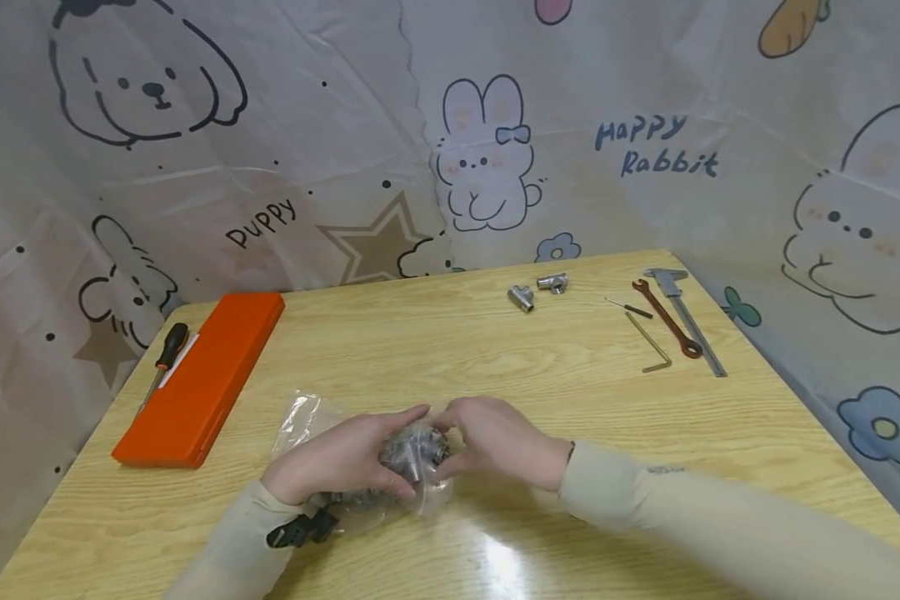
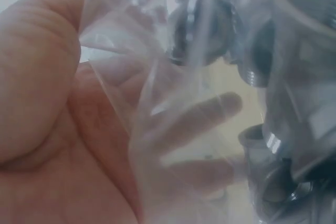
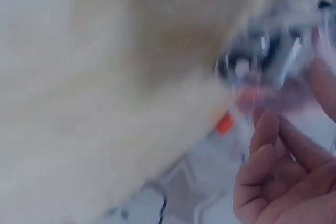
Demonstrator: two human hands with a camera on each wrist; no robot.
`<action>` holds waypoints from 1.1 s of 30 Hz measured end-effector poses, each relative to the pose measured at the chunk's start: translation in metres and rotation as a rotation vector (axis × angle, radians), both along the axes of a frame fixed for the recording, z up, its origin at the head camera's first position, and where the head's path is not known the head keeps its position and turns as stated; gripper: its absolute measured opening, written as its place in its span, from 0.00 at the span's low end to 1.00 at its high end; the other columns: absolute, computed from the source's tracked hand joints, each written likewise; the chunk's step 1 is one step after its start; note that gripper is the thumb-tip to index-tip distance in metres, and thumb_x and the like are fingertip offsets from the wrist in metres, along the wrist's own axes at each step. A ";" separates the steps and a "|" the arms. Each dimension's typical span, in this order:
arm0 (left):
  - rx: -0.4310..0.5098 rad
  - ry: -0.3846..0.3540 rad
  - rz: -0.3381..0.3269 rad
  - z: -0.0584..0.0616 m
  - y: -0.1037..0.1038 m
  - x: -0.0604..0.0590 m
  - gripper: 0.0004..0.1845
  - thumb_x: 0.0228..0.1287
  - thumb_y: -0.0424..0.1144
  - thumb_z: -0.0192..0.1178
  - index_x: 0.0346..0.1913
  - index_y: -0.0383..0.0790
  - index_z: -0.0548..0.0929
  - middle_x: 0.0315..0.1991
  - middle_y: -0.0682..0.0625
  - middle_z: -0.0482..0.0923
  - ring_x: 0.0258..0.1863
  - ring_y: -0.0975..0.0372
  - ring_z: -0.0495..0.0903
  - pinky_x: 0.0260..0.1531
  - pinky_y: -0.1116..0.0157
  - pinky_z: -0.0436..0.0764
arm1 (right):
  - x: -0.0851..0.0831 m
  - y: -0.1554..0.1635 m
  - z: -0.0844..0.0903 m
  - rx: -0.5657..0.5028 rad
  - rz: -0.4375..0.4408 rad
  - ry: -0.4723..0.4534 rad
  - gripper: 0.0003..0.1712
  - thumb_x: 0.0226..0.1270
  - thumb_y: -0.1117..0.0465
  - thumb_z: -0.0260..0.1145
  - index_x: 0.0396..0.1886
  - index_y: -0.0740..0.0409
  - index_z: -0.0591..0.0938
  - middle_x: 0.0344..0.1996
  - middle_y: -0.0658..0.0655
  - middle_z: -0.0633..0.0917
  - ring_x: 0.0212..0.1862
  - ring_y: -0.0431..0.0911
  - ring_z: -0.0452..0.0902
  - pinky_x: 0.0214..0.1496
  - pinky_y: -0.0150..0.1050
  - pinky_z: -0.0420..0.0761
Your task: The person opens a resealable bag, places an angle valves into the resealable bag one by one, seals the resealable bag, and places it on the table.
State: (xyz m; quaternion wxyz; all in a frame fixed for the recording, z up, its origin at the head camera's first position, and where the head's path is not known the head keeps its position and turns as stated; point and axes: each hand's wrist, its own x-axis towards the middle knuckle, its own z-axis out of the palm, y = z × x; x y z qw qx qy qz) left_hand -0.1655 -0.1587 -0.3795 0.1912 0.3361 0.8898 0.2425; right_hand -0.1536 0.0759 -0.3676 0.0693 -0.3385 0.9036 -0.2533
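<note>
Head view: both hands meeting low at the middle of the wooden table [image 1: 540, 367], wrapped round a clear plastic bag [image 1: 307, 417] of grey metal pipe fittings [image 1: 412, 446]. Left hand [image 1: 337, 458] cupped under and beside the bundle, fingers curled about the plastic, thumb along the top. Right hand [image 1: 498, 437] pressed against the other side, fingertips pinching the bag at the fittings. Loose, crumpled end of the bag trailing off to the left, flat on the table. Pale sleeves on both forearms; black strap at the left wrist.

Left wrist view: palm very close, film of the bag [image 2: 157, 103] draped across it, fingers [image 2: 210, 114] seen blurred through the plastic, threaded metal fittings [image 2: 294, 66] bunched at the right inside the bag.

Right wrist view: mostly blur; fingers [image 3: 273, 182] curled at the lower right, holding a fold of plastic with shiny metal [image 3: 252, 61] just above.

Elsewhere on the table: flat orange case [image 1: 202, 375] near the left edge, lying slantwise, with a screwdriver [image 1: 163, 362] with a black and orange handle just beside it on the outer side. Two more metal fittings [image 1: 536, 292] at the far edge, close together, well apart from the hands. Further right, a small thin screwdriver [image 1: 630, 308], a hex key [image 1: 651, 343], a reddish-brown spanner [image 1: 667, 319] and a steel caliper [image 1: 686, 321], laid side by side. Cartoon-print sheet [image 1: 450, 150] with puppies and rabbits behind and around the table.
</note>
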 end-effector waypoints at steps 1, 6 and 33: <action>-0.005 -0.005 0.004 0.001 0.000 -0.001 0.59 0.44 0.60 0.75 0.77 0.41 0.59 0.69 0.46 0.70 0.56 0.62 0.75 0.57 0.56 0.76 | -0.004 0.007 0.005 0.016 -0.009 -0.003 0.30 0.51 0.53 0.80 0.54 0.57 0.85 0.45 0.53 0.87 0.40 0.44 0.83 0.43 0.35 0.82; -0.010 -0.056 0.033 0.003 0.000 -0.003 0.58 0.45 0.59 0.75 0.78 0.44 0.58 0.72 0.51 0.64 0.65 0.61 0.68 0.62 0.56 0.73 | -0.040 0.050 0.026 0.088 -0.060 0.074 0.25 0.56 0.61 0.77 0.55 0.59 0.84 0.48 0.56 0.86 0.42 0.47 0.83 0.46 0.40 0.83; -0.011 -0.033 0.026 0.001 -0.002 0.001 0.55 0.48 0.51 0.77 0.77 0.42 0.60 0.71 0.50 0.65 0.62 0.63 0.71 0.61 0.61 0.74 | -0.229 0.077 0.001 0.833 0.076 0.364 0.16 0.60 0.69 0.70 0.49 0.60 0.84 0.55 0.61 0.79 0.60 0.60 0.71 0.63 0.59 0.71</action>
